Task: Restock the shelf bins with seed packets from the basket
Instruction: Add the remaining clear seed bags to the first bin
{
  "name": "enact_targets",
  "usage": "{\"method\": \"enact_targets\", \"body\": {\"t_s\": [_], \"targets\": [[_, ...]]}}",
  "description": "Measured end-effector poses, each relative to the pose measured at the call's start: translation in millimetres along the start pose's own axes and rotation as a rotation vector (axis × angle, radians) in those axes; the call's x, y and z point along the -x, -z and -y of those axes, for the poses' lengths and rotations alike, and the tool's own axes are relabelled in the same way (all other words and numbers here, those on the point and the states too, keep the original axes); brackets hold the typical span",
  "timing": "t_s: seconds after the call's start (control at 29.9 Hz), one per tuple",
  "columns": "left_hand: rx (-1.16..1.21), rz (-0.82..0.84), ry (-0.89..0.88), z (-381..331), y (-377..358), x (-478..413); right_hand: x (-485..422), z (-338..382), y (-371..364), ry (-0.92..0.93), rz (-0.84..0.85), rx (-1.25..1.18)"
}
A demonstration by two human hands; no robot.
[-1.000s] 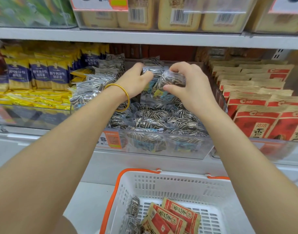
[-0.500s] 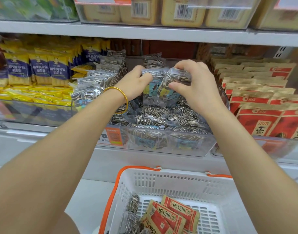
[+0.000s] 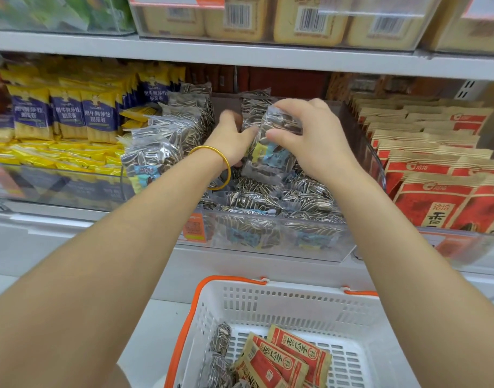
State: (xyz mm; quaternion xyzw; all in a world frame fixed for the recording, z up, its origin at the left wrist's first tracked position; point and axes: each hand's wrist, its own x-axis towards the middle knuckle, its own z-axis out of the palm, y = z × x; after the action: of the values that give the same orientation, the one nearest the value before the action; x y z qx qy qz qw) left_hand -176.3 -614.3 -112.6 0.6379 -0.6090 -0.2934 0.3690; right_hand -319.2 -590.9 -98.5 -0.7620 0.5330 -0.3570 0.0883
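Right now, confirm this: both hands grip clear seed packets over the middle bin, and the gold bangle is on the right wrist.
One error. The head view shows the gold bangle on the left wrist, not the right. The rest stands: the left hand and right hand grip clear seed packets over the middle bin.

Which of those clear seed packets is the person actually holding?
The upright packet held between the left hand and right hand above the middle bin; the others lie flat inside it or stand in rows.
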Motion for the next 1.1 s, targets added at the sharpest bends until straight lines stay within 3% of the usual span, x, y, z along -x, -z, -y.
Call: {"method": "enact_targets", "body": {"t_s": [0.17,0.33,0.5,0.87,1.1], "targets": [[0.126,-0.045,0.062,2.6,4.0,-2.6,-5.5,3.6,-9.3,0.023,0.104,0.019],[0.154,-0.136,0.142,0.8,3.3,4.0,-5.8,10.8,-21.3,0.003,0.063,0.029],[0.211,-0.104,0.131,8.3,1.0,18.7,-8.7,11.2,-19.4,-0.027,-0.03,-0.03],[-0.058,0.072,0.056,14.9,2.0,30.8,8.5,-5.3,-32.4,-0.058,0.068,-0.142],[-0.158,0.064,0.004,23.0,-0.2,37.6,13.6,-7.7,-38.8,-0.198,-0.074,-0.223]]}}
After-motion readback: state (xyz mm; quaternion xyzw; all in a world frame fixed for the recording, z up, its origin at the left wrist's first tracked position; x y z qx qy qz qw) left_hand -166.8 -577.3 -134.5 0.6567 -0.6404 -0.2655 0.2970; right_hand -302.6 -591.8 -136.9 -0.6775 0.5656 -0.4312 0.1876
